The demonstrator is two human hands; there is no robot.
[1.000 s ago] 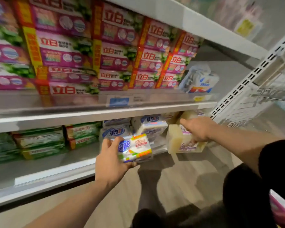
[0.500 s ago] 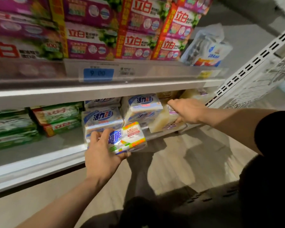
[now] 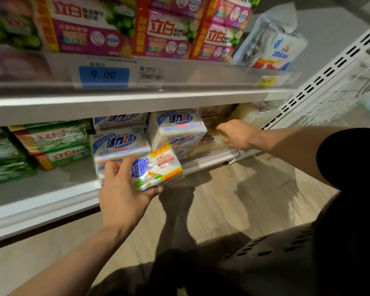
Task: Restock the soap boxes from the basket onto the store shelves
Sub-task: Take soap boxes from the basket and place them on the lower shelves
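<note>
Your left hand [image 3: 124, 189] is gripping a white soap pack with a blue logo [image 3: 157, 168], fingers curled over its left end and thumb under it, holding it at the front edge of the lower shelf [image 3: 41, 201], just in front of the blue-and-white soap packs [image 3: 120, 144]. Against half a second ago, that grip and the pack's spot are reading about the same.

Your right hand [image 3: 236, 134] is reaching further under the upper shelf [image 3: 137, 101] than before, fingers curled onto a pale yellowish soap pack [image 3: 209, 145] that is now lying mostly on the lower shelf, right of the blue-and-white stack; a second ago it was hanging out past the edge.

The view is sitting closer and lower: the blue price tag [image 3: 104, 76] is now filling more of the frame. A dark basket [image 3: 271, 248] is showing at bottom right.
</note>
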